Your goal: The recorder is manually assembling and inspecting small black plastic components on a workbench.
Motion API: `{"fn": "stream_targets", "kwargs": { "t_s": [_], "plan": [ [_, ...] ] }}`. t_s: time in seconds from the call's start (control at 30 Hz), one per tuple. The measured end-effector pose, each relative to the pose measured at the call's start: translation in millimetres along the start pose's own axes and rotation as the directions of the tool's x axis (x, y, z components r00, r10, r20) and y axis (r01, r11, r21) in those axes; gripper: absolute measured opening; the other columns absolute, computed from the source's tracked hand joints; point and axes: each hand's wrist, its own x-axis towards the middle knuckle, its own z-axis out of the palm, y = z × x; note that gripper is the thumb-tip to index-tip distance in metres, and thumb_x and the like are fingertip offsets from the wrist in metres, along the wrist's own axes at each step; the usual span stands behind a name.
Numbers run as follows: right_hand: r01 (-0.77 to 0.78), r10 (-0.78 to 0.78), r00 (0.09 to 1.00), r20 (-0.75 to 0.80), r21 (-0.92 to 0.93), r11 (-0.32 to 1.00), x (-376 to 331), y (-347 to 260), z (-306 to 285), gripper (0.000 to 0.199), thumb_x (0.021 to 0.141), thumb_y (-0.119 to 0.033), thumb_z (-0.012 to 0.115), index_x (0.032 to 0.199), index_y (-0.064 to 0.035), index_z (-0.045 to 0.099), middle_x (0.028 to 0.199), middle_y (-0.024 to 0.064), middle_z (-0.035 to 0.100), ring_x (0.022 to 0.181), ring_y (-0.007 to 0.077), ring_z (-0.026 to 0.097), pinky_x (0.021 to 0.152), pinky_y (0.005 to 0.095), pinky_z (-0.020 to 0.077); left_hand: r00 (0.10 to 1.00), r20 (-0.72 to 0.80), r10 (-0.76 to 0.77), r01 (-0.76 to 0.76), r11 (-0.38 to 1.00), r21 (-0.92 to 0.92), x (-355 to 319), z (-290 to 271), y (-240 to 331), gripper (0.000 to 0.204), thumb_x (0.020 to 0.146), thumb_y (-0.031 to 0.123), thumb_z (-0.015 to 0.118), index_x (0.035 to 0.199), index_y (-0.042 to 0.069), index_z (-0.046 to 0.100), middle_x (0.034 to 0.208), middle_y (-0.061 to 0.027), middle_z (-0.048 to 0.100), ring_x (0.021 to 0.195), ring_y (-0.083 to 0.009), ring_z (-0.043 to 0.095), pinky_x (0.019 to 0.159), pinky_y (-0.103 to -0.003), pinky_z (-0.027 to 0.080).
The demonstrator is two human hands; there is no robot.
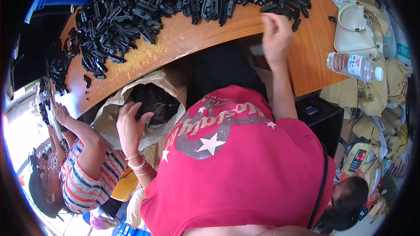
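Observation:
My left hand (pixel 128 120), with bracelets at the wrist, hovers over the near side of a pale woven sack (pixel 109 120). Its thumb stands apart from the fingers and nothing shows between them. Inside the sack's mouth is dark, shiny black material (pixel 157 102). Over the front edge of the wooden table (pixel 183 39), my right hand (pixel 278 35) is raised with its fingers curled together; whatever they hold, if anything, is hidden. Just beyond it lie the closest pieces of a large heap of slim black plastic parts (pixel 205 0).
On the right of the table stand a white handbag (pixel 350 24) and a clear water bottle (pixel 354 66) lying on its side. A co-worker in a striped shirt (pixel 94 175) reaches to the table at the left. Cloth bundles and a keypad device (pixel 357 158) sit at the right.

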Motion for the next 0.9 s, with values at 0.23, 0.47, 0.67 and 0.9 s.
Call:
{"fn": "stream_targets", "kwargs": {
  "t_s": [0.23,0.47,0.67,0.9],
  "plan": [
    [-0.222,0.215,0.973,-0.081,-0.574,0.788,2.1,56.2,-43.2,0.029,0.081,-0.022,0.066,0.101,-0.0033,0.057,0.087,0.0141,0.056,0.080,0.0324,0.058,0.066,0.0413,0.0467,0.752,-0.330,0.571,-0.625,0.777,-0.079,124.4,25.9,71.8,0.030,0.070,-0.003,0.064,0.100,0.002,0.061,0.085,-0.0123,0.058,0.077,-0.0295,0.056,0.066,-0.037,0.047],
    [-0.179,0.164,0.984,-0.073,-0.456,0.872,-14.1,61.3,-52.1,0.026,0.084,-0.014,0.060,0.107,-0.0013,0.058,0.082,0.0130,0.056,0.072,0.0250,0.056,0.061,0.0355,0.0450,0.298,-0.042,0.954,-0.879,0.291,0.379,221.6,96.7,119.7,0.034,0.072,0.012,0.054,0.103,-0.001,0.058,0.085,-0.0042,0.047,0.083,-0.0162,0.049,0.070,-0.027,0.041],
    [-0.495,0.433,0.869,0.241,0.450,0.743,-8.3,11.7,-38.2,0.029,0.087,-0.015,0.062,0.112,-0.0033,0.054,0.069,0.0001,0.056,0.055,0.0033,0.047,0.046,0.0173,0.0335,0.201,-0.380,0.903,-0.920,0.308,0.243,215.6,88.1,118.0,0.028,0.071,0.007,0.055,0.098,0.000,0.057,0.098,-0.0089,0.052,0.087,-0.0214,0.052,0.072,-0.030,0.043],
    [-0.484,0.290,0.872,0.395,0.607,0.631,-6.6,-33.4,-17.5,0.028,0.094,-0.017,0.050,0.113,0.0028,0.057,0.067,0.0078,0.061,0.052,0.0101,0.060,0.040,0.0169,0.0383,0.966,-0.101,0.236,-0.160,0.248,-0.955,183.8,60.4,128.5,0.019,0.091,0.017,0.056,0.093,-0.002,0.057,0.068,-0.0039,0.062,0.057,-0.0092,0.057,0.052,-0.021,0.045]
  ]
}}
